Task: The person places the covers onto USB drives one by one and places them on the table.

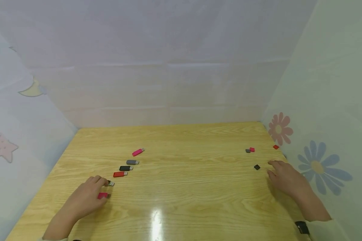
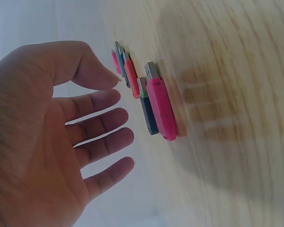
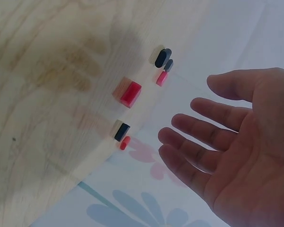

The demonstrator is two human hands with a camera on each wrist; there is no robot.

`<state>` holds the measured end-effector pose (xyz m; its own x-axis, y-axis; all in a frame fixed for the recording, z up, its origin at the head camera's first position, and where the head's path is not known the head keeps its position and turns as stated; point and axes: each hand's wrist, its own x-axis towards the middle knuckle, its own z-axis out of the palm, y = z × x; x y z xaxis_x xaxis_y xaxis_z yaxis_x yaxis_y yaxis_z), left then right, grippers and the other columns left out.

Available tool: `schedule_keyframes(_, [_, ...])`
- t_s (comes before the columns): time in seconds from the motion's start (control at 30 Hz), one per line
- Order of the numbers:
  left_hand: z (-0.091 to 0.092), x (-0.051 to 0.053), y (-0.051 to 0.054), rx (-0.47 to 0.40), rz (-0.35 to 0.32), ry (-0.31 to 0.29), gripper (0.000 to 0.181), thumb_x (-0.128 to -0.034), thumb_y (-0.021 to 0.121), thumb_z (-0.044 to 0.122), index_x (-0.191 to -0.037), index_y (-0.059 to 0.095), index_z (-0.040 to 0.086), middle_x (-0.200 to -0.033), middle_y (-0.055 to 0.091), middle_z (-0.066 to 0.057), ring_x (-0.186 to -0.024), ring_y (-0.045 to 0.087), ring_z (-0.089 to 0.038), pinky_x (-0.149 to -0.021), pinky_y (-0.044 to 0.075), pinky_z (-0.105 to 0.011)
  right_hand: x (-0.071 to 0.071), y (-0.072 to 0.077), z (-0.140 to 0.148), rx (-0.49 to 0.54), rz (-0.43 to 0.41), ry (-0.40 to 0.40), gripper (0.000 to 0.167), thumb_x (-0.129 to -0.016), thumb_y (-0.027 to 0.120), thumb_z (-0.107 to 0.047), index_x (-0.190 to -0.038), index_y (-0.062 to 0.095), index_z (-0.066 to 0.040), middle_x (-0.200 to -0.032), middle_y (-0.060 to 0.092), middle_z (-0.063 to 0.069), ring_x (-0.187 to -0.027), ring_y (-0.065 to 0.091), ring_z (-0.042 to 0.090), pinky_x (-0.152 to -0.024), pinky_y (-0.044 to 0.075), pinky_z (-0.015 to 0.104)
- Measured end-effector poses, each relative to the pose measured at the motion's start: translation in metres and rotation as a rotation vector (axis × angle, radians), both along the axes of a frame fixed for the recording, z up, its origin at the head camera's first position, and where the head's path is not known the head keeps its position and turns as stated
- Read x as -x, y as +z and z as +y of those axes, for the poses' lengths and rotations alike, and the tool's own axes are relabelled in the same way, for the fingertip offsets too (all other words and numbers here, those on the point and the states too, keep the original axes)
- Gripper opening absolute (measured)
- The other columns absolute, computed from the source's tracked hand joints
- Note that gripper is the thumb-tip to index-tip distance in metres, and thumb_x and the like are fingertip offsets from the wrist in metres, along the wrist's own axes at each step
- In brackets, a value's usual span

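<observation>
My left hand point(image 1: 89, 194) hovers at the left with its fingers loosely bent, holding nothing. Beneath it lie a pink USB stick point(image 2: 161, 106) and a black one with a green edge point(image 2: 149, 113), both partly covered in the head view. Beyond them a red USB stick point(image 1: 119, 174), a black one point(image 1: 125, 168), a grey one point(image 1: 131, 162) and another pink one point(image 1: 137, 152) form a slanting row, metal plugs bare. Over at the right, my right hand point(image 1: 286, 177) is raised above small USB caps, fingers spread and empty. A pinkish-red cap point(image 3: 131, 94) sits closest in the right wrist view.
Around the right hand lie a black cap point(image 1: 257, 167), a grey cap point(image 1: 248, 151), a pink cap point(image 1: 252, 149) and a red cap point(image 1: 275, 147). The wood-grain table point(image 1: 184, 187) is bordered by pale cloth walls point(image 1: 169, 90) at the back and both sides.
</observation>
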<state>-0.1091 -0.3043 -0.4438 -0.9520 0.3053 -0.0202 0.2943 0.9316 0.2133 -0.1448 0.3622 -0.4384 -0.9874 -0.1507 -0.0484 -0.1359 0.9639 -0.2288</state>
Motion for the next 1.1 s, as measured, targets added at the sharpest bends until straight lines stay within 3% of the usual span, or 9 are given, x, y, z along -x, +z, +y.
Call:
schedule_keyframes(0.3, [-0.005,-0.001,-0.002,0.013,-0.062,-0.017,0.03,-0.0779,0.075,0.01,-0.106,0.067,0.013,-0.104,0.06,0.002,-0.098,0.056,-0.023,-0.079,0.052,-0.044,0.0,-0.004,0.008,-0.031,-0.005,0.015,0.037,-0.097,0.062,-0.012,-0.122,0.06,0.015,-0.121,0.059,0.036,-0.111,0.055,0.056,-0.089,0.048,0.064])
schedule_keyframes(0.5, [-0.01,-0.002,-0.006,0.014,-0.053,-0.031,0.034,-0.0722,0.071,0.004,-0.104,0.066,0.015,-0.101,0.059,0.004,-0.095,0.054,-0.02,-0.075,0.05,-0.041,-0.002,-0.008,0.011,-0.033,-0.001,0.021,0.034,-0.097,0.062,-0.011,-0.12,0.062,0.014,-0.12,0.06,0.036,-0.11,0.056,0.056,-0.088,0.049,0.063])
schedule_keyframes(1.1, [-0.013,0.001,-0.015,0.007,-0.052,-0.046,0.026,-0.0792,0.075,0.009,-0.102,0.067,0.017,-0.094,0.055,0.007,-0.086,0.049,-0.014,-0.072,0.048,-0.035,0.0,-0.015,0.022,-0.063,-0.034,0.011,0.04,-0.092,0.065,-0.009,-0.122,0.058,0.016,-0.119,0.058,0.038,-0.107,0.056,0.057,-0.086,0.049,0.064])
